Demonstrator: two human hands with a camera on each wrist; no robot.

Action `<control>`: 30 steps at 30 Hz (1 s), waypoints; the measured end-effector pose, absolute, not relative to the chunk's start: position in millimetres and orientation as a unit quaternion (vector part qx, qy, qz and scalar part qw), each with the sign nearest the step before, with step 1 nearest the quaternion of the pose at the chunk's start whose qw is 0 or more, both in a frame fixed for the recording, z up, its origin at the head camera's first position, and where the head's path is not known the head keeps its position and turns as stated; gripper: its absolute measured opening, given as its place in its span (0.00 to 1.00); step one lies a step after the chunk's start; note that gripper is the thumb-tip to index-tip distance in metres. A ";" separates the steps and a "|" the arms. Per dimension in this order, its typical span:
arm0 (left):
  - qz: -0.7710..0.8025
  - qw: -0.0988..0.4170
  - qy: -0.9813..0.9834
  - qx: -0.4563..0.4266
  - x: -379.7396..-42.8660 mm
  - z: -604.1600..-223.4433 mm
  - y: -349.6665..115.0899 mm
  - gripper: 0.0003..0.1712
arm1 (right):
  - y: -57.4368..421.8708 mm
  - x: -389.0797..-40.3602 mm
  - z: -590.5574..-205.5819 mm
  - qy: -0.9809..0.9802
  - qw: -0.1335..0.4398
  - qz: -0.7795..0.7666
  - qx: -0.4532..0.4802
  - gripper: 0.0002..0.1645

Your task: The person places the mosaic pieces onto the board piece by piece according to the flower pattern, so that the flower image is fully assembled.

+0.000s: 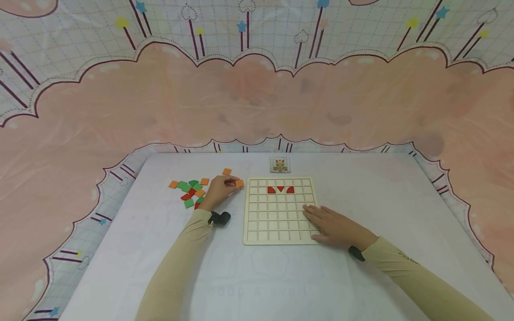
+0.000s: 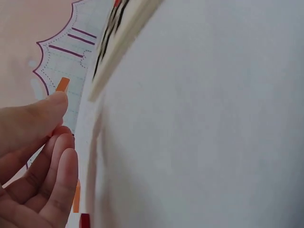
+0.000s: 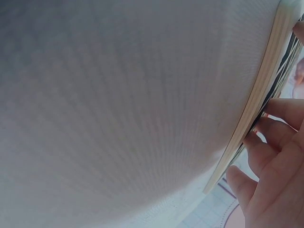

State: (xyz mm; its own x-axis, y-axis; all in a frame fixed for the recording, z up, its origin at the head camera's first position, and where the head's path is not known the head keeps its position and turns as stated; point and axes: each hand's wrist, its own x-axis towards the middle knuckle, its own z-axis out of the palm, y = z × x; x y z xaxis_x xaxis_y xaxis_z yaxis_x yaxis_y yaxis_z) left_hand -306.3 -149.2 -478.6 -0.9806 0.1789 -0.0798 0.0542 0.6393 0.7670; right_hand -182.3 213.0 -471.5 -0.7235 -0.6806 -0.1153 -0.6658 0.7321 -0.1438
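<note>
A cloth with a scalloped peach-and-white print [image 1: 257,107] hangs behind the white surface [image 1: 257,281]. On the surface lies a pale square grid board [image 1: 274,216]. Two yellow-green sleeves [image 1: 172,267] reach in from either side. The right hand [image 1: 337,228] grasps nothing; its extended fingers rest over the board's right edge. The left hand [image 1: 220,191] pinches an orange square tile [image 1: 239,183] between thumb and fingers—just beside the board's upper left edge. A small pattern card [image 1: 279,165] lies beyond the board's far edge. Green, red and orange tiles [image 1: 189,203] lie scattered left of the left hand, some overlapping. Smallest are the board's red pieces—two quarter circles [image 1: 271,190] with a triangle [image 1: 280,189] between them.
</note>
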 end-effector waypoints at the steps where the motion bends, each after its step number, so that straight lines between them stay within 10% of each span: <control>1: 0.425 0.075 0.899 0.067 -306.1 -477.3 -148.1 0.18 | 212.7 -182.2 -471.1 0.928 0.083 -0.046 -0.361 0.41; 30: 0.405 0.104 0.891 0.178 -289.8 -459.6 -99.1 0.18 | 210.8 -182.2 -468.8 0.930 0.086 -0.041 -0.356 0.41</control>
